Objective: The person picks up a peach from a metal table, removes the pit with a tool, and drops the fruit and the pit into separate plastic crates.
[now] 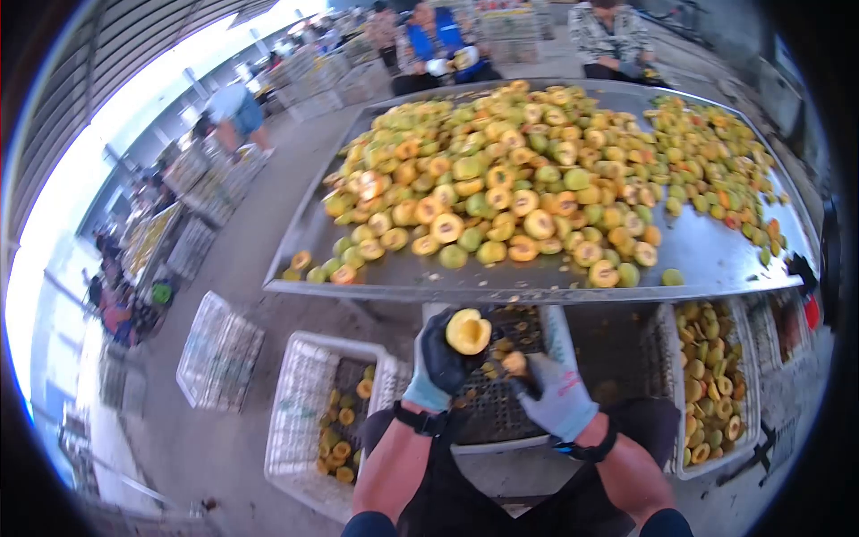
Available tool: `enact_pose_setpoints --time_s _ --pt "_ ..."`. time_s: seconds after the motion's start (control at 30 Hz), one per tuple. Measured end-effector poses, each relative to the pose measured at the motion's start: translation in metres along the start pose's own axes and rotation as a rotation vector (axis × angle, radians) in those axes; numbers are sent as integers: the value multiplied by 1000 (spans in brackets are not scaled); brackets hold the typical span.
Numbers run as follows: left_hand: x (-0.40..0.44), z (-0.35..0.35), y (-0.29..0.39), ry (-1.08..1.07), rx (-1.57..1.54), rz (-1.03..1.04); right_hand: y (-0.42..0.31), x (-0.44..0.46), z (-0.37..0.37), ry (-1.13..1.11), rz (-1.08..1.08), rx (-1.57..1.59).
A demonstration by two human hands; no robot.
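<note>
My left hand, in a glove with a dark palm, is closed around a peach half, its hollow yellow cut face turned up. To its right, my right hand, in a pale glove with dark fingertips, has its fingers curled in. A small brownish piece shows at those fingertips; whether it is a pit or fruit flesh I cannot tell. Both hands are above a dark-bottomed crate between my knees, with bits of fruit in it. Beyond them, a metal table bears a large heap of green-yellow peach halves.
A white crate with some peach halves stands at my left, and a fuller crate at my right. An upturned crate sits on the floor further left. Two people sit across the table; others work among stacked crates behind.
</note>
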State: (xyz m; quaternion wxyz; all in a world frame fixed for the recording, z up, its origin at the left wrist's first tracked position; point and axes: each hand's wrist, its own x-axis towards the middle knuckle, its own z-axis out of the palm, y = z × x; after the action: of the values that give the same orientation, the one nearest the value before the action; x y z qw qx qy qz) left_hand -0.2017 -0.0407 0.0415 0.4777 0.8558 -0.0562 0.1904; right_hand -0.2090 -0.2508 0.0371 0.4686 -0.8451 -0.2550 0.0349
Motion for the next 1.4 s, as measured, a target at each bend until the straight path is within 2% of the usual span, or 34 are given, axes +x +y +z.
enact_pose_setpoints --time_s 0.07,0.13,0.17,0.2,0.23,0.27,0.3,0.43,0.5,0.63,0.7,0.73,0.77,0.9,0.97,1.0,1.07,1.2,1.23,1.27,1.3,1.33,1.4 --pt "-11 -26 -17 215 9 31 -13 3 -12 -45 44 -63" --pt "-11 -77 -28 327 -422 -620 -12 6 -9 -20 -29 -83" --pt "-17 -104 -16 219 238 -446 -7 4 -11 12 -87 -121" --pt "-15 -124 4 177 510 -583 2 5 -2 85 -102 -96" --pt "-16 -143 9 85 927 -604 3 5 0 46 -85 -99" --pt "-28 -160 -17 72 1170 -560 1 5 0 6 -69 -99" --pt "-29 -169 -17 -112 1390 -665 -2 4 2 -26 -63 -136" --pt "-6 -170 -49 -99 1434 -624 -12 -4 -2 -68 -105 -212" --pt "24 -139 -49 -122 1371 -440 -11 -8 -4 -189 -92 -245" --pt "102 -38 -52 -288 1083 -312 -3 -9 -14 -188 -45 -309" --pt "135 16 -53 -353 1000 -351 -2 -5 -25 -212 9 -339" --pt "146 41 -68 -294 911 -293 -1 -4 -30 -238 58 -359" --pt "160 61 -64 -364 882 -337 3 -4 -32 -196 58 -380" --pt "196 111 -86 -423 864 -434 13 0 -44 -159 84 -378" --pt "203 120 -90 -301 762 -517 13 1 -50 -188 121 -386" --pt "203 120 -99 -306 773 -519 13 3 -49 -197 154 -391" --pt "204 123 -122 -250 834 -358 15 3 -48 -198 157 -371" --pt "184 116 -145 24 480 -254 22 1 -49 -118 154 -299" --pt "171 111 -138 51 256 -263 29 1 -47 -98 158 -302" --pt "157 105 -126 67 33 -273 38 1 -42 50 132 -98" --pt "140 98 -116 61 -43 -242 45 1 -38 195 101 106" --pt "125 91 -100 54 -120 -215 49 5 -38 212 107 104" --pt "91 68 -28 -6 56 2 52 10 -41 156 501 645"
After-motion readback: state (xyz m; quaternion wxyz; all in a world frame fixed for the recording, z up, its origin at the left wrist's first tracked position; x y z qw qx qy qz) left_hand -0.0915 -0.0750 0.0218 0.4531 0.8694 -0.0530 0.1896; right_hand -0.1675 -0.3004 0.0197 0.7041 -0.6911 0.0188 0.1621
